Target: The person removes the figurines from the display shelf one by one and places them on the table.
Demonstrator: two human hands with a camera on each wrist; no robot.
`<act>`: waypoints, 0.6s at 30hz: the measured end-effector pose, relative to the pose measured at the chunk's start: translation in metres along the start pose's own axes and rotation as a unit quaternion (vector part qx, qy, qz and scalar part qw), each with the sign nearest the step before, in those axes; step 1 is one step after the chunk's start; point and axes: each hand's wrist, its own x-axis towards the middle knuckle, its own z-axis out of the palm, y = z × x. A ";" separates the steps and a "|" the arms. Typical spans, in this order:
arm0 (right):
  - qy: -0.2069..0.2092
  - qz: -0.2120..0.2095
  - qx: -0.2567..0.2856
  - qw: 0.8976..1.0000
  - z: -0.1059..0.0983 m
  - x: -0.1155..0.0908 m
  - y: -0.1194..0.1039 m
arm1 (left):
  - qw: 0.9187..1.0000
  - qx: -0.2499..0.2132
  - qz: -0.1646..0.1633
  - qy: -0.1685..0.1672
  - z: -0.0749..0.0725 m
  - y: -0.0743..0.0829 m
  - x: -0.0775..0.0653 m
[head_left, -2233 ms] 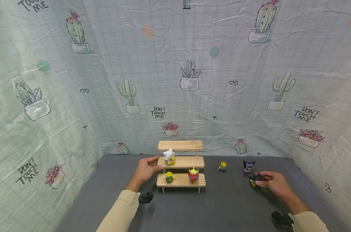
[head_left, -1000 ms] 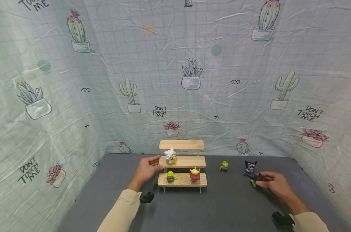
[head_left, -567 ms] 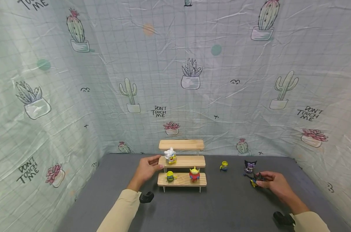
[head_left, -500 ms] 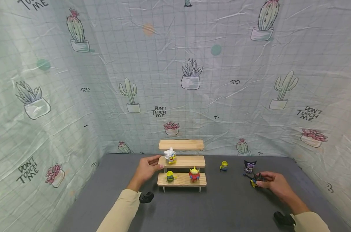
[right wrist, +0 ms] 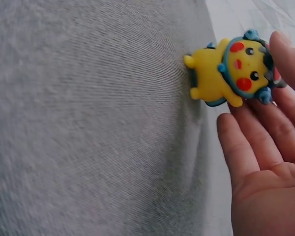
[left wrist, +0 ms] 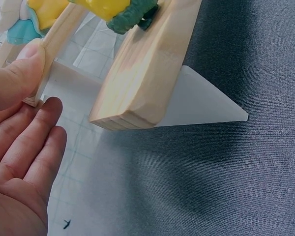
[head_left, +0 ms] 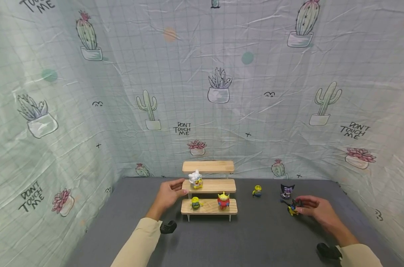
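At the left end of a three-tier wooden display stand (head_left: 220,185), my left hand (head_left: 166,195) pinches the middle board, thumb on top and fingertips beneath in the left wrist view. My right hand (head_left: 318,210) holds a yellow Pikachu figurine (right wrist: 209,73) by its dark-eared head, between thumb and fingers. The figurine has red cheeks and a blue-trimmed hood, and its feet are right at the grey cloth. A black-and-purple figurine (head_left: 287,191) stands just behind it. On the middle board sits a white-hooded yellow figurine (head_left: 195,179), close to my left fingertips.
The bottom board bears a green-and-yellow figurine (head_left: 195,203) and a red-suited, yellow-headed figurine (head_left: 223,201). A small yellow-and-blue figurine (head_left: 257,191) stands on the grey tabletop (head_left: 248,230), right of the stand. Cactus-printed cloth (head_left: 202,111) walls the back and sides.
My right hand has shifted slightly to the right at the Pikachu figurine, and more of its yellow body shows. The left hand keeps its place on the stand.
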 end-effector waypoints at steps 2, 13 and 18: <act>0.006 -0.018 0.004 1.000 -0.002 0.000 -0.001 | 1.000 0.000 0.002 0.000 0.000 0.001 0.000; 0.047 -0.097 0.025 0.994 -0.015 -0.003 -0.013 | 1.000 0.001 -0.004 -0.003 0.000 0.002 -0.001; 0.057 -0.104 0.005 0.993 -0.018 -0.004 -0.022 | 1.000 0.001 -0.006 -0.003 0.000 0.002 -0.002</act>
